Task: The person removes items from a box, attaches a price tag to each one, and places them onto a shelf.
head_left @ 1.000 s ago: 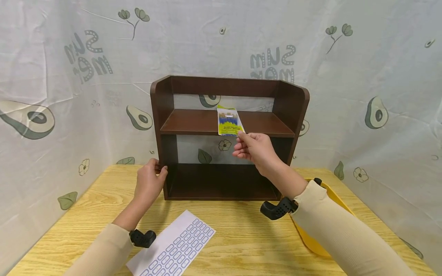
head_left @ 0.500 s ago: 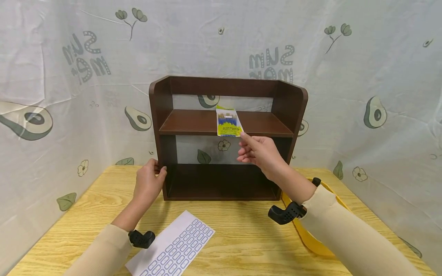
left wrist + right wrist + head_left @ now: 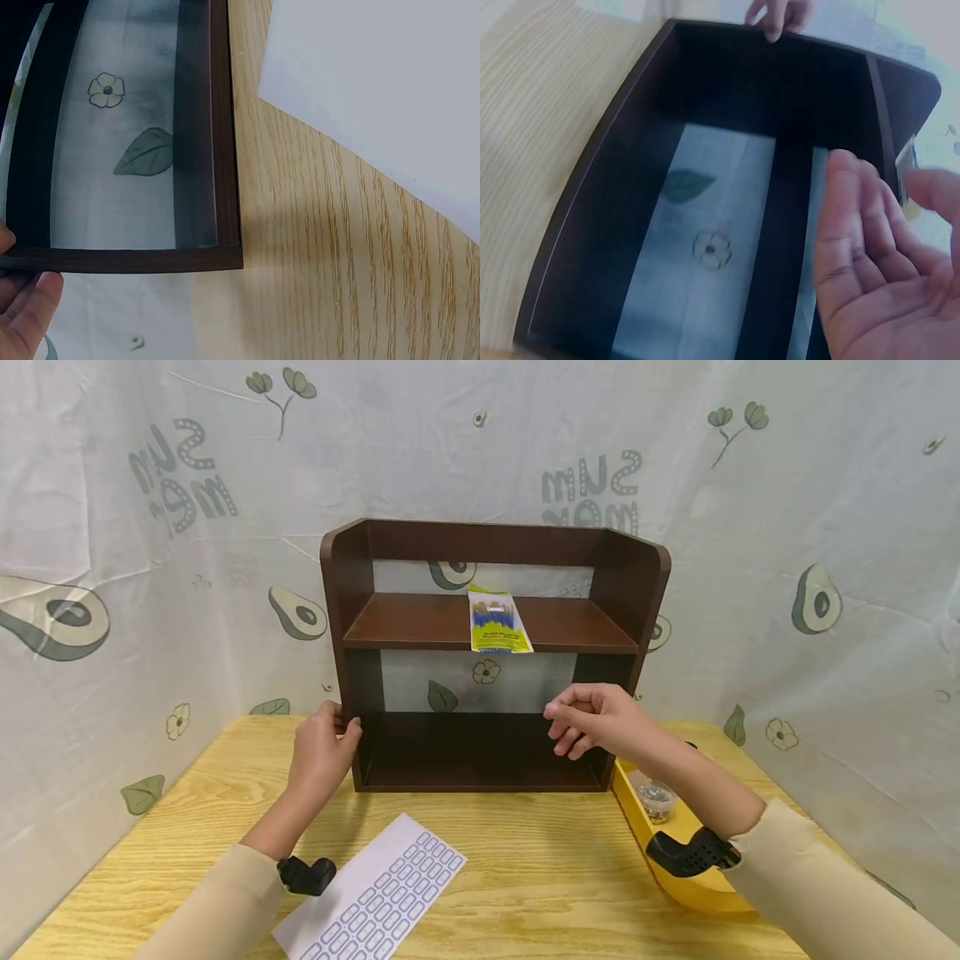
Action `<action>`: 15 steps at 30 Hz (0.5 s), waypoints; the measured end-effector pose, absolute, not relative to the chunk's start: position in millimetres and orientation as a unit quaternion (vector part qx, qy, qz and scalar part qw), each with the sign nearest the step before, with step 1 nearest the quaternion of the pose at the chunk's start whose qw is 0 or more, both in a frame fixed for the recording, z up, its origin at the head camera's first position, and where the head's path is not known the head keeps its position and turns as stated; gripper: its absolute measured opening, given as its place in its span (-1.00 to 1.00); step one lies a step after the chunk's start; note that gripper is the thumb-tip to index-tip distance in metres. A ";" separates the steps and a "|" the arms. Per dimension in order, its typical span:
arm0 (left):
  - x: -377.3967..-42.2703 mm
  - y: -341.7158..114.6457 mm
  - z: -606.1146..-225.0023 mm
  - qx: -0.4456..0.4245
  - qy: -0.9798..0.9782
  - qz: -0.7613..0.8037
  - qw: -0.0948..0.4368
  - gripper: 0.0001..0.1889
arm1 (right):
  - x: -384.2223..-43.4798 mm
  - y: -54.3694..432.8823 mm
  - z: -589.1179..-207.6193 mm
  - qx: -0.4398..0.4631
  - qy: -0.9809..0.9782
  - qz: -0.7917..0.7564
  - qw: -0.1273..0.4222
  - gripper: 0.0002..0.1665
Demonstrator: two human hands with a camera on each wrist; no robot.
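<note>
A dark brown two-tier shelf (image 3: pixel 491 647) stands on the wooden table. On its upper board lies a flat yellow, white and blue packet (image 3: pixel 498 625) that looks like a paintbrush set; its near end reaches past the board's front edge. My left hand (image 3: pixel 321 750) grips the shelf's left side panel, thumb on one face and fingers on the other, as the left wrist view shows too. In front of the lower compartment's right part, my right hand (image 3: pixel 600 720) hovers with loosely bent fingers. It holds nothing and is apart from the packet.
A white label sheet (image 3: pixel 375 893) with blue-framed rectangles lies on the table (image 3: pixel 525 877) at front left. At the right, partly behind my right forearm, is a yellow tray (image 3: pixel 637 806) with a clear tub (image 3: pixel 655 800) of small metallic pieces. A patterned curtain (image 3: pixel 480 460) surrounds the table.
My right hand has let go of the packet's near corner and drawn back, down and to the right. The packet stays on the upper board. My left hand keeps its grip on the side panel.
</note>
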State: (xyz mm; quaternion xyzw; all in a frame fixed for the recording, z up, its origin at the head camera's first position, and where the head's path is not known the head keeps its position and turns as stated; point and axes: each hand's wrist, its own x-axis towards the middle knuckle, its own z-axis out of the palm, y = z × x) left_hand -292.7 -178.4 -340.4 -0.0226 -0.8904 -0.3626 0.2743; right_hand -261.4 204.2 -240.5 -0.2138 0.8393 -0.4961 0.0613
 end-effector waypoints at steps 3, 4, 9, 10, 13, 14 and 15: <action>-293.7 -177.1 -338.6 -0.022 -0.889 -0.364 0.276 -0.73 | -257.4 220.3 -242.8 -0.236 0.858 -0.453 0.054 -0.68; -294.1 -176.6 -338.1 -0.022 -0.889 -0.365 0.276 -0.73 | -256.3 226.3 -244.0 -0.241 0.864 -0.440 0.050 -0.70; -293.5 -175.8 -337.8 -0.021 -0.890 -0.370 0.267 -0.71 | -253.9 257.3 -251.8 -0.249 0.897 -0.365 0.028 -0.76; -292.7 -176.1 -338.0 -0.020 -0.890 -0.371 0.266 -0.71 | -254.2 262.9 -254.2 -0.248 0.905 -0.346 0.023 -0.76; -289.9 -177.9 -339.1 -0.018 -0.889 -0.371 0.267 -0.71 | -255.6 279.1 -263.1 -0.242 0.921 -0.305 0.025 -0.74; -289.2 -178.4 -339.4 -0.018 -0.889 -0.371 0.269 -0.71 | -256.1 284.4 -266.7 -0.237 0.925 -0.296 0.029 -0.72; -288.8 -178.9 -339.8 -0.019 -0.888 -0.369 0.272 -0.72 | -256.9 289.8 -270.5 -0.233 0.928 -0.289 0.033 -0.71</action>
